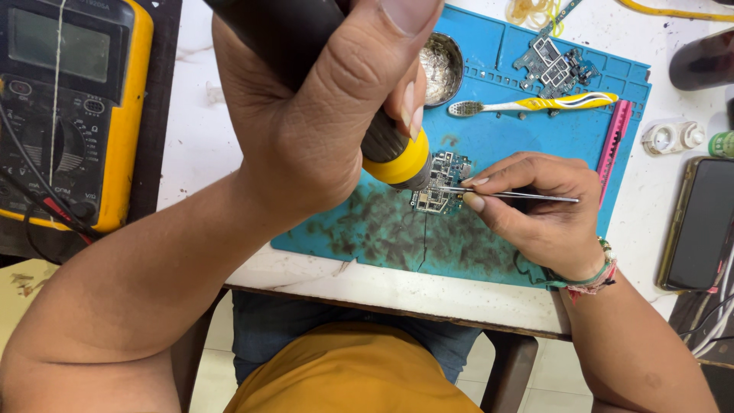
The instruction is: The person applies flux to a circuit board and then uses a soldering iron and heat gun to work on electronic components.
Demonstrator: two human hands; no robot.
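Left hand [306, 115] grips hot-air tool [394, 149] over small circuit board [440, 183]; right hand [539, 203] pinches tweezers [512, 195] at board, on blue mat [535, 138]

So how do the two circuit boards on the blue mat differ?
The near circuit board lies mid-mat under the hot-air tool's nozzle held by the left hand, with tweezers from the right hand touching it. The far circuit board sits untouched at the blue mat's back edge and looks larger. Both are blue-green boards.
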